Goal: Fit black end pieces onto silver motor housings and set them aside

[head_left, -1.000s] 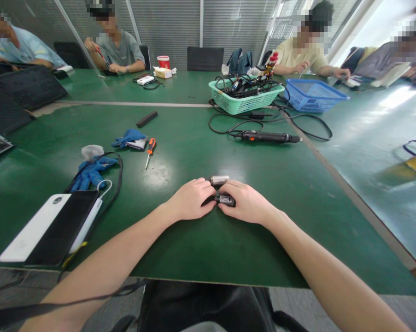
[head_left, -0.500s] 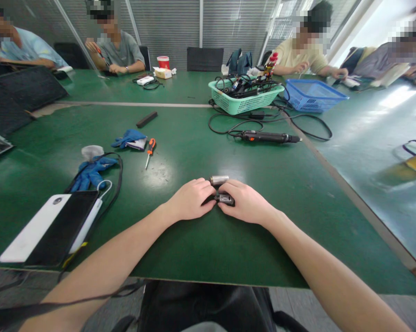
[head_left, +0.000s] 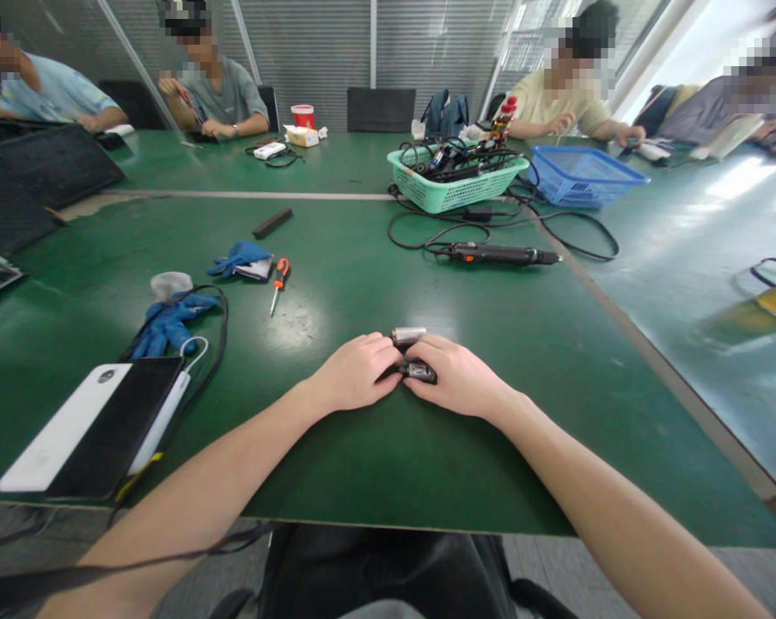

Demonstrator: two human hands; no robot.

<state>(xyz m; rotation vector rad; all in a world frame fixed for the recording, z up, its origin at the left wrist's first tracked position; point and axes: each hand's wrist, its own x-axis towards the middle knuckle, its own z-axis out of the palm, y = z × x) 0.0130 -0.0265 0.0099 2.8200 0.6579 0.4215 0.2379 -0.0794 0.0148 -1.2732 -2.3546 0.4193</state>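
Note:
My left hand [head_left: 360, 371] and my right hand [head_left: 457, 376] rest close together near the front of the green table. Between them lies a small dark cylindrical part [head_left: 419, 371] with a grey metal section; its exact kind is unclear. The fingers of my right hand are curled round it. My left hand is closed at the part's dark left end, which those fingers partly hide. Just beyond my fingertips sits a short silver metal cylinder [head_left: 409, 335], lying on its side.
To the left are a white-and-black device [head_left: 113, 421], blue gloves [head_left: 167, 325] and an orange-handled screwdriver [head_left: 280, 282]. A corded electric screwdriver [head_left: 500, 255] lies before a green basket [head_left: 455, 191] of cables and a blue basket [head_left: 587, 176]. Several people sit around the far side.
My hands and the dark part keep almost the same place. The whole view has shifted very slightly. At the far left, a person's arm has moved along the table.

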